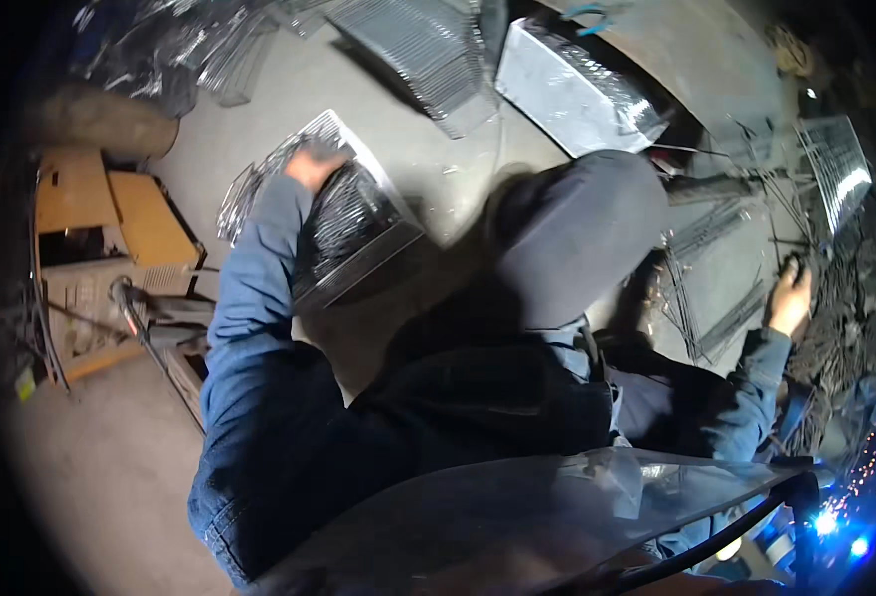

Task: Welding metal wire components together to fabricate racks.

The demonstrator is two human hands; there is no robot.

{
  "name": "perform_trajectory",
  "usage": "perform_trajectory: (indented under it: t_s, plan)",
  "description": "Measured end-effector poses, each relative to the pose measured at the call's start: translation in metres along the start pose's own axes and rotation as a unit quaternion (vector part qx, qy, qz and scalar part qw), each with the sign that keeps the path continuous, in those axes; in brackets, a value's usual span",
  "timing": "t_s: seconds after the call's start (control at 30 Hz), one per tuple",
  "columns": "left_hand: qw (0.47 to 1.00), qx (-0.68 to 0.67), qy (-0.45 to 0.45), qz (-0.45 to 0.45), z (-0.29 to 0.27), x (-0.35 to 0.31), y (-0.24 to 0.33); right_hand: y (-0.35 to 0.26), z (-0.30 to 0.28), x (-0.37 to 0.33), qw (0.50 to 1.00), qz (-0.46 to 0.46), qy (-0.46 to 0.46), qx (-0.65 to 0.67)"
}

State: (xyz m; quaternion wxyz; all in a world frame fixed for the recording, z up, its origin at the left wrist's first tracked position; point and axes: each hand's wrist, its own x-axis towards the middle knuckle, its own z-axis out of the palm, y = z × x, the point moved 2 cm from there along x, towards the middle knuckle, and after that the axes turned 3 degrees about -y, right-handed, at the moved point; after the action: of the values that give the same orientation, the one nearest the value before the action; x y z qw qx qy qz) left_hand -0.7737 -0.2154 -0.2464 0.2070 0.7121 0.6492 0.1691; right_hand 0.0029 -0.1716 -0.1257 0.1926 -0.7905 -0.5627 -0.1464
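Note:
My left arm, in a blue denim sleeve, reaches forward to a wire basket (383, 189) on the floor. My left hand (316, 167) is over its far end, smeared by motion, so its fingers do not show clearly. Dark, shiny wire pieces (343, 223) lie packed inside the basket. Out to the right, my right hand (789, 301) is beside a heap of dark metal rods (835, 288). Its fingers look curled together with something dark at their tips, too small to name. My knee (587, 238) in grey trousers is between the two arms.
Stacked wire racks (418, 60) and a metal bin (567, 89) stand ahead. A yellow-orange machine (100, 238) with cables is at left. Welding sparks (827, 521) glare at the lower right. A clear visor (517, 507) crosses the lower view. Rod frames (706, 278) lie at right.

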Motion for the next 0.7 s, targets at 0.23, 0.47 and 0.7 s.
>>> perform_trajectory:
  t_s: [0.23,0.47,0.7]
  plan:
    - [0.974,0.136,0.043,-0.179,0.038,-0.059,0.036,0.052,0.017,0.018,0.998,0.045,-0.001,-0.035]
    - [0.937,0.195,0.154,-0.247,-0.025,-0.071,0.036,0.049,0.023,0.017,0.998,0.053,-0.012,-0.037]
    - [0.902,0.294,0.01,-0.317,-0.018,-0.053,-0.005,0.047,0.028,0.013,0.998,0.055,0.012,-0.011]
